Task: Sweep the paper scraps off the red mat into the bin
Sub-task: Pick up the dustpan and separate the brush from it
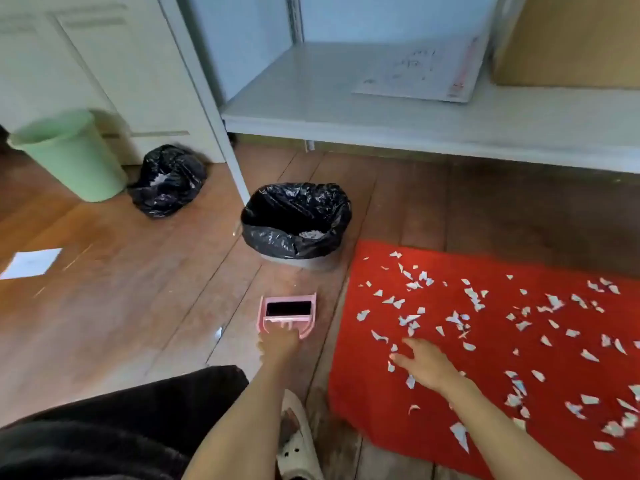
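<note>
Bin point(270, 237), lined w/ a black bag, stands on the wood floor; all places below are relative to it. The red mat point(367, 410) lies just to its right and nearer the person, its far left corner close to the bin's base but not touching. The paper scraps point(408, 320) are strewn over most of the mat, thinnest at the corner by the bin; none swept yet. Pink dustpan point(287, 319) sits on the floor in front of the bin, between it and the person, just off the mat's left edge. Left hand point(278, 341) reaches the pan's near handle, fingers on it, but can't tell if they've closed round it. Right hand point(426, 362) is flat and spread, gripping nothing, low over scraps at the mat's near-bin side. No brush in view, so prob. hand-sweeping. Risks: scraps are light and the mat looks napped, so a fast swipe could flick bits onto the floor or leave some caught in the pile; pan may slide on smooth boards if not pinned vs. the mat edge; a tilted pan spills en route to the bin; 1 pass won't reach the far-right scraps.
</note>
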